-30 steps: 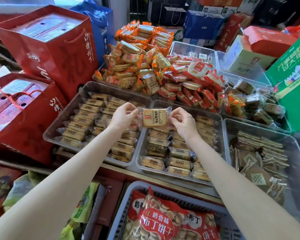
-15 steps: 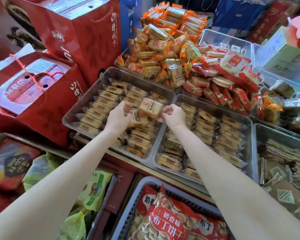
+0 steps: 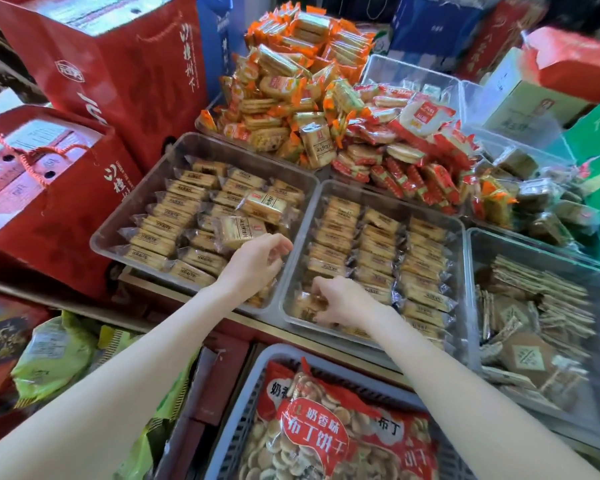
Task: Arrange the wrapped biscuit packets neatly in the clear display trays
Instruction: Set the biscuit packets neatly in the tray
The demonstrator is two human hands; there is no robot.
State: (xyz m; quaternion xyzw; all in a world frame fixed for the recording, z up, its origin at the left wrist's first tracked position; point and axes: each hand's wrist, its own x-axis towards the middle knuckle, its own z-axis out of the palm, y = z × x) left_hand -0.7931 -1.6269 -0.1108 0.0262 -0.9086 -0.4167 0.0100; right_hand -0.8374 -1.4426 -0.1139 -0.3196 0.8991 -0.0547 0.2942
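Observation:
Two clear trays hold rows of tan wrapped biscuit packets: the left tray [image 3: 101, 239] and the middle tray [image 3: 462, 226]. Two loose packets lie askew on top of the left tray's rows, one [image 3: 264, 204] farther back and one [image 3: 240, 231] nearer. My left hand [image 3: 257, 263] hovers over the left tray's right side, fingers loosely curled, holding nothing. My right hand [image 3: 340, 303] reaches into the near left corner of the middle tray, where its fingers curl round a biscuit packet [image 3: 307, 304].
A third clear tray [image 3: 473, 244] of flat brown packets stands at the right. Heaps of orange packets [image 3: 291, 84] and red packets [image 3: 406, 150] rise behind the trays. Red gift bags [image 3: 118, 74] crowd the left. A grey basket [image 3: 257, 362] with a large biscuit bag sits in front.
Both hands let go of the packet they held between them; it now lies on the left tray. My right hand dropped to the middle tray's near corner; my left hand drew back.

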